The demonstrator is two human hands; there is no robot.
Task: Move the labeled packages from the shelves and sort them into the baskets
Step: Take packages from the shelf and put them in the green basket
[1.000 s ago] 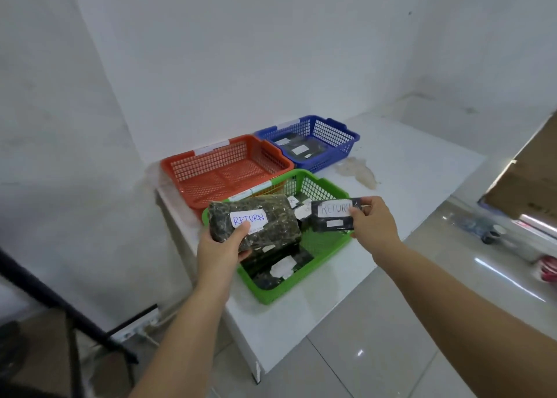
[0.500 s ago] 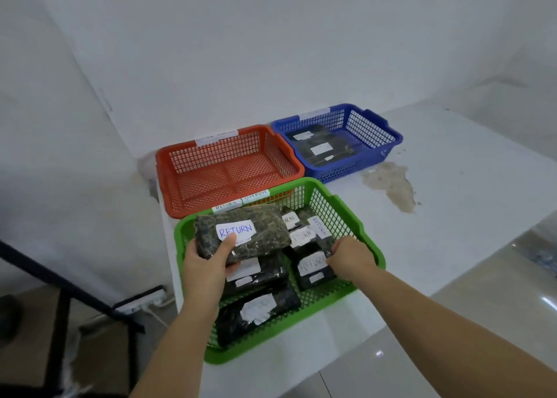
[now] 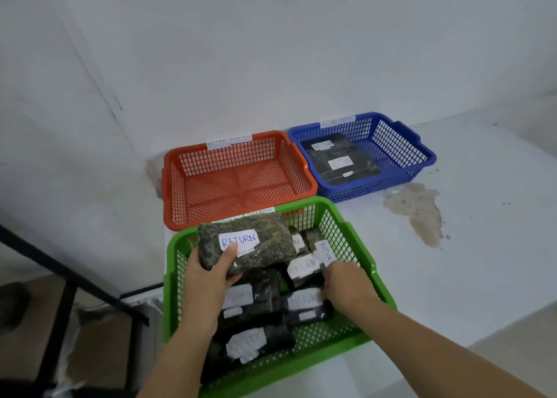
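My left hand [image 3: 208,272] grips a mottled dark package [image 3: 265,248] with a white RETURN label, held over the far left of the green basket [image 3: 358,247]. My right hand [image 3: 346,286] reaches into the same basket, its fingers curled on a small dark RETURN package [image 3: 304,305] that lies on the basket floor. Several other dark labeled packages fill the green basket. Behind it stand an orange basket [image 3: 238,156] with nothing in it and a blue basket [image 3: 422,156] holding dark labeled packages [image 3: 340,159].
The baskets sit on a white table [image 3: 482,247] in a corner of white walls, with a brown stain [image 3: 416,208] right of the baskets. A black metal frame [image 3: 60,277] and a power strip [image 3: 138,296] are at the lower left, below the table edge.
The view has closed in on the baskets. My right hand has lowered the small RETURN package from above the basket down onto its floor. The left hand keeps its package over the basket.
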